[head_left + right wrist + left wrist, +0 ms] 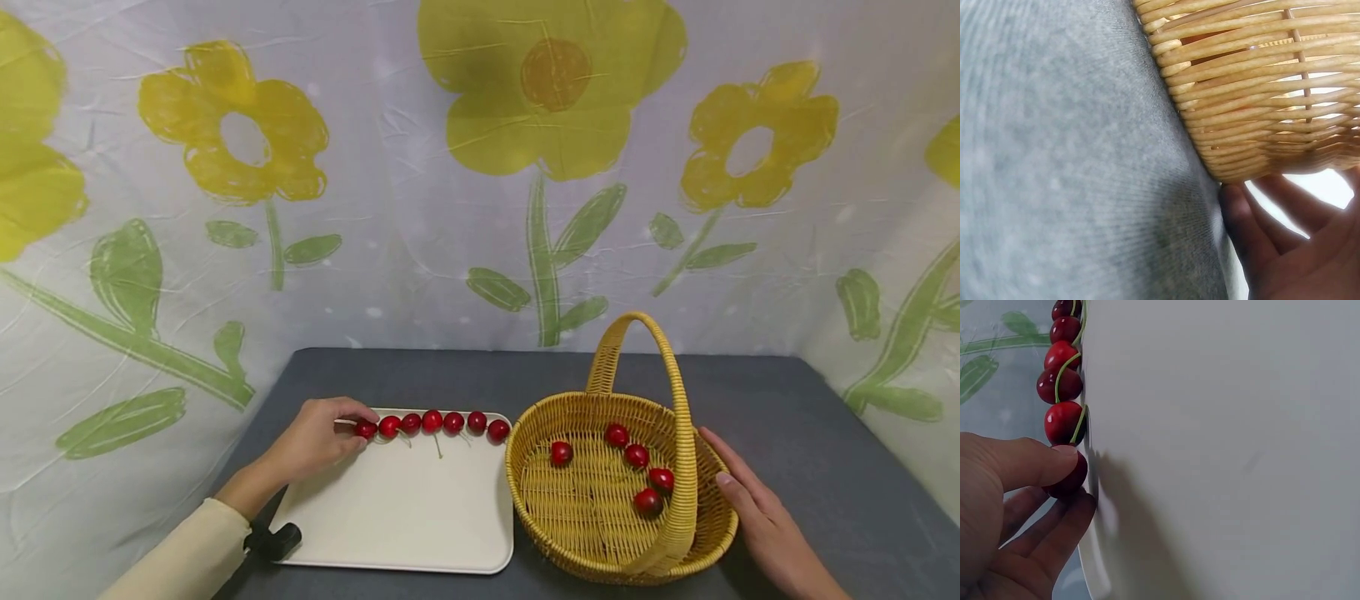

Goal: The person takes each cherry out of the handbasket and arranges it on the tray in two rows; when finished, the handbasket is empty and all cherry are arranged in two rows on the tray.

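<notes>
Cherry [1071, 479] at the near end of that row, in the lower left of the left wrist shot: is it actually being held?

Yep, the left hand [322, 437] has it pinched, thumb on top and fingertips underneath, so the gap is only about as wide as the fruit. Can't tell if its weight is on the tray [397, 517] or not.

And in the head view?

Lower left of the frame, at the left end of the row. Six other cherries [432, 421] run right from it along the tray's upper edge, a few with green stems showing.

What's the right hand [772, 508] up to?

Lower right, fingers pretty straight, resting against the outside of the yellow wicker basket [528, 500]. No curled grip on it. Five loose cherries [648, 502] are in there, mostly toward the right side.

Anything else?

Pale sleeve [187, 554] at the bottom left, dark gray table [795, 417] under it all, and a cloth backdrop [390, 208] with big yellow flowers filling the top.
</notes>
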`<state>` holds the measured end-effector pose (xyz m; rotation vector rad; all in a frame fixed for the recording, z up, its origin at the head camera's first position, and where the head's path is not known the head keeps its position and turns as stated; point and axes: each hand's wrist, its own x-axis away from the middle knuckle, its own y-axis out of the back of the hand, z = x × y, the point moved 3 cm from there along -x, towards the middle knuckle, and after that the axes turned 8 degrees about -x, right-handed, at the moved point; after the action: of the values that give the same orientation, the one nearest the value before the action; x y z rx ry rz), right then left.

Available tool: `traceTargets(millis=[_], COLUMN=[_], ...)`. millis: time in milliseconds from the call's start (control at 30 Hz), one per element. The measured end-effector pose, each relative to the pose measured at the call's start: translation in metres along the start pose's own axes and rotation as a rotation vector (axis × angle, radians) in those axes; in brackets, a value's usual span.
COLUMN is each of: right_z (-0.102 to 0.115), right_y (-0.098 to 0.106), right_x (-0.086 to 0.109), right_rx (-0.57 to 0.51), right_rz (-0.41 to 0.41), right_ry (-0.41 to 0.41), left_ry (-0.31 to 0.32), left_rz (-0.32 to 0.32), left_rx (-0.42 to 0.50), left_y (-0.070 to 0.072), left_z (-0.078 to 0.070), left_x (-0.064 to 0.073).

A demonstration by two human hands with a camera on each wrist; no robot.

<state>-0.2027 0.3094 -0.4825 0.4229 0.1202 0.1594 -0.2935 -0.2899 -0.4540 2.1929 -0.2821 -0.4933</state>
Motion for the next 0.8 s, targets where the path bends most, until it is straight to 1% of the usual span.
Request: traceTargets(millis=[100,233,333,467,533,600,667,700,733,767,800], right_z=[0.0,0.0,0.0,0.0,0.0,0.0,0.0,0.0,0.0,0.0,0.0], right_y=[0.0,0.0,-0.001,-0.002,-0.001,-0.001,-0.001,0.0,0.0,0.0,-0.001], right_x=[0.0,0.001,0.001,0.001,0.0,0.0,-0.001,-0.001,-0.001,-0.001,-0.001], right_rx=[-0.003,0.019,0.031,0.032,0.029,0.032,0.033,0.037,0.04,0.041,0.041], right_rz=[0.0,-0.005,-0.011,-0.016,-0.016,-0.017,-0.017,-0.018,-0.019,-0.02,-0.02], right_ry=[-0.01,-0.014,-0.005,-0.008,-0.021,-0.029,-0.029,-0.027,-0.022,-0.017,-0.016], left_ry=[-0.025,-0.033,-0.034,-0.035,-0.044,-0.066,-0.087,-0.088,-0.084,-0.071,-0.056], left_rz=[-0.018,-0.048,-0.058,-0.072,-0.097,-0.145,-0.196,-0.213,-0.218,-0.211,-0.189], left_rx=[-0.035,-0.078,-0.086,-0.093,-0.109,-0.145,-0.164,-0.144,-0.103,-0.048,0.034], left_y=[-0.001,-0.003,-0.004,-0.001,0.002,0.003,0.004,0.004,0.003,0.002,0.0], left_z=[-0.002,-0.001,0.001,0.0,-0.002,-0.008,-0.016,-0.022,-0.028,-0.036,-0.044], left_x=[-0.001,-0.001,0.001,0.005,0.007,0.008,0.008,0.007,0.006,0.006,0.004])
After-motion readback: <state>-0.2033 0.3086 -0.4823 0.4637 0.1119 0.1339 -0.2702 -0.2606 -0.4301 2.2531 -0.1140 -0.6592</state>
